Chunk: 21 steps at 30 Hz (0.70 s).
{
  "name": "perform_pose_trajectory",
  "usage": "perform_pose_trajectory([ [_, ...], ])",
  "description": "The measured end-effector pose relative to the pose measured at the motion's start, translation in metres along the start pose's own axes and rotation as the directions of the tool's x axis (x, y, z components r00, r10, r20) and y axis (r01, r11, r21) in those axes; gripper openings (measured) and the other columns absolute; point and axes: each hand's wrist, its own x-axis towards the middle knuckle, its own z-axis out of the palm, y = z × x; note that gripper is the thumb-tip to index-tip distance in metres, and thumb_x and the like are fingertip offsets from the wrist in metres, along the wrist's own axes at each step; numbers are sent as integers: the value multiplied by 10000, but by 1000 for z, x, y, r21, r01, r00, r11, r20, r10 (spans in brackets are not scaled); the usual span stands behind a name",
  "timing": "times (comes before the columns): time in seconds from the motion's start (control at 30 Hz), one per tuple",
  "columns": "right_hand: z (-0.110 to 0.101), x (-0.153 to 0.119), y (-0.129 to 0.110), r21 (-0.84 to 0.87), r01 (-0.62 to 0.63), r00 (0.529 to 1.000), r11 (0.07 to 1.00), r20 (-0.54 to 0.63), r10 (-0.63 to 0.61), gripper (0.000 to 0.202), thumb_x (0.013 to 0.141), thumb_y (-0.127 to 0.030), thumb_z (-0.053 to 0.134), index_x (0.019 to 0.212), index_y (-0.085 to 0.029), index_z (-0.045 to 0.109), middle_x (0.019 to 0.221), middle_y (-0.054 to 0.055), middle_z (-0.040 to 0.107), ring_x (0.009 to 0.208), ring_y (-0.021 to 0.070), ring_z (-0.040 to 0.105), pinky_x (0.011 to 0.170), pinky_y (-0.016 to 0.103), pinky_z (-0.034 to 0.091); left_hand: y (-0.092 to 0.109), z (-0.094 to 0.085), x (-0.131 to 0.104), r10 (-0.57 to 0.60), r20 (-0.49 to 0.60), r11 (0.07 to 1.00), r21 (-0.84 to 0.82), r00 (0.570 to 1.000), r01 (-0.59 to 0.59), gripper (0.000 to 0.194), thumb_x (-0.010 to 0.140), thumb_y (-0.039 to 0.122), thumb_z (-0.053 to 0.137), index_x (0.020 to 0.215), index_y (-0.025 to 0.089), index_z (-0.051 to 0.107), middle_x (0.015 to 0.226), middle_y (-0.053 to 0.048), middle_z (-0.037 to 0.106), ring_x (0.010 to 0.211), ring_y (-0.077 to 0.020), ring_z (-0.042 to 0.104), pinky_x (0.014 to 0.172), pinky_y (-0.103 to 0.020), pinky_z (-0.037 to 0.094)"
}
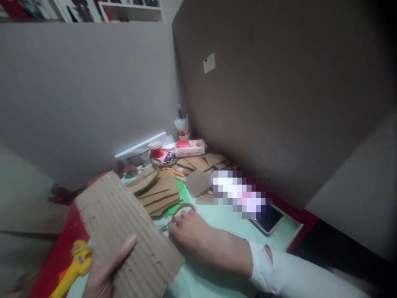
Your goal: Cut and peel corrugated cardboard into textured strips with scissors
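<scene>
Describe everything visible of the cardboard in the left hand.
Brown, flat, roughly rectangular cardboard with ridges running lengthwise and small dark marks on the visible face. It is tilted at the near left, above the table, gripped by the left hand, thumb on the ridged face. Scissors show by its right edge; contact is unclear.

A ridged brown cardboard sheet [124,217] tilts upward, orange-handled scissors [178,206] just beside its edge.

Matt, ridged cardboard sheet [132,215]
</scene>
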Motion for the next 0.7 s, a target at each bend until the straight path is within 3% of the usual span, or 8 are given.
perform_pose_trajectory([
  [0.07,8,4,1,-13,3,1000,1000,14,-3,79,960,-184,657,1019,-138,682,1009,84,709,922,242,660,866,431,540,-1,8,-2,58,-2,998,12,998,-58,439,848,9,735,1260,160,726,924,-59,840,757,-229,822,726,-323,700],
  [0.13,9,6,5,-3,-10,1000,1000,10,11,154,956,-273,697,1050,-153,668,1072,69,682,989,249,649,885,438,539,-1,9,-1,136,-66,988,-71,988,-141,392,855,-33,688,1202,143,738,881,-44,827,685,-179,800,726,-294,691],
  [0.3,2,4,14,120,-42,999,992,-11,44,129,950,-203,558,990,-128,655,1064,190,654,942,320,595,828,481,516,1,-2,2,111,-76,976,-180,991,-123,376,820,-2,744,1170,133,722,896,-72,819,741,-227,810,811,-402,690],
  [0.47,7,-1,12,298,-55,997,953,-27,66,185,933,-156,451,967,-153,633,1003,184,632,933,349,545,844,538,461,6,0,-5,169,-183,929,-299,968,-218,398,819,-56,712,1173,126,719,881,-67,822,776,-206,813,677,-252,680],
  [0.6,7,-7,14,523,-117,985,844,-49,167,121,901,-240,502,957,-180,591,1001,166,601,919,343,529,850,546,429,14,0,-8,137,-265,915,-336,955,-224,412,882,-68,634,1241,120,705,909,-69,829,867,-234,821,777,-342,698],
  [0.7,-3,-9,24,737,-172,960,653,-22,278,214,940,-367,558,1091,-216,558,987,95,605,855,269,561,798,440,457,18,-6,-6,136,-290,899,-366,947,-241,491,895,-73,607,1325,152,678,922,-52,837,796,-199,822,787,-313,692],
])
